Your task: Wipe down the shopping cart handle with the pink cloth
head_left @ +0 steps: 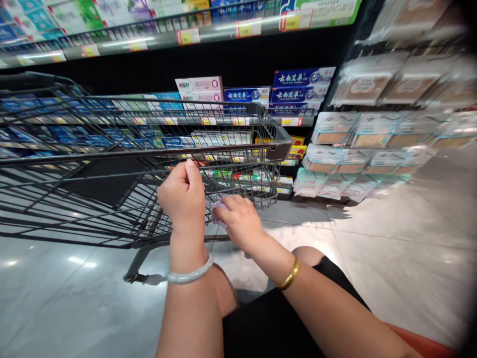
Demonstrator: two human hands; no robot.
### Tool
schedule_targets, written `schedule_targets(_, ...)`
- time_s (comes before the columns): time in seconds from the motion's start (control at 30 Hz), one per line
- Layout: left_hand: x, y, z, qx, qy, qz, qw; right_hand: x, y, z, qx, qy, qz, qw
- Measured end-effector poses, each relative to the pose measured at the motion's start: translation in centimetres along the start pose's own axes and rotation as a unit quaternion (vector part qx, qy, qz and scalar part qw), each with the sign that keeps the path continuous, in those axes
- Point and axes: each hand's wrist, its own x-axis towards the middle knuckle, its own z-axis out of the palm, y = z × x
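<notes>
A dark wire shopping cart [122, 155] stretches across the left and middle of the head view. My left hand [182, 191] is closed in a fist beside its wire side, thumb on top, a pale bracelet [190, 271] on the wrist. What the fist holds, if anything, is hidden; a bit of something reddish shows just past the thumb. To its right, my right hand [238, 219] has its fingers curled round a small light purple item [218, 213]. A gold bangle [290, 274] circles that wrist.
Behind the cart stand shelves [219, 31] of boxed toothpaste, with blue boxes [298, 94] and pink-white boxes [199, 89]. Packaged goods [372, 130] hang at the right. My bent knees and black clothing [272, 323] are below, over a grey tiled floor [391, 238].
</notes>
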Motion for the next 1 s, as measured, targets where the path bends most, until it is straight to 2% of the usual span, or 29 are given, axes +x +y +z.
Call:
schedule_targets(0.17,0.1,0.1,0.3,-0.017,0.005,-0.003,1.0,-0.4,0.6,0.2,-0.004,0.06,-0.014,0.998)
schedule_targets(0.3,0.1,0.3,0.5,-0.035,0.005,-0.021,0.999,-0.7,1.2,0.1,-0.006,0.01,-0.026,1.0)
schedule_targets(0.43,0.0,0.4,0.6,-0.045,-0.009,-0.023,0.999,-0.9,1.7,0.2,0.016,0.028,-0.008,0.999)
schedule_targets(0.57,0.0,0.2,0.8,-0.052,-0.009,-0.016,0.998,-0.9,2.3,0.1,0.023,-0.037,0.002,0.999)
schedule_targets(0.63,-0.1,0.2,0.9,-0.053,-0.012,-0.015,0.998,-0.8,2.4,-0.1,0.028,-0.031,0.008,0.999)
schedule_targets(0.73,-0.1,0.1,1.0,-0.054,-0.013,-0.009,0.998,-0.7,2.5,-0.6,0.011,-0.006,0.054,0.998)
schedule_targets(0.87,-0.2,0.0,1.2,-0.066,-0.018,-0.006,0.998,-0.4,2.7,-1.0,-0.006,-0.084,0.072,0.994)
schedule_targets(0.9,-0.2,0.0,1.2,-0.072,-0.023,-0.006,0.997,-0.4,2.7,-1.0,-0.001,-0.079,0.068,0.995)
schedule_targets(1.0,-0.2,-0.3,1.4,-0.1,-0.039,-0.003,0.994,-0.3,2.6,-0.9,0.01,-0.003,0.068,0.998)
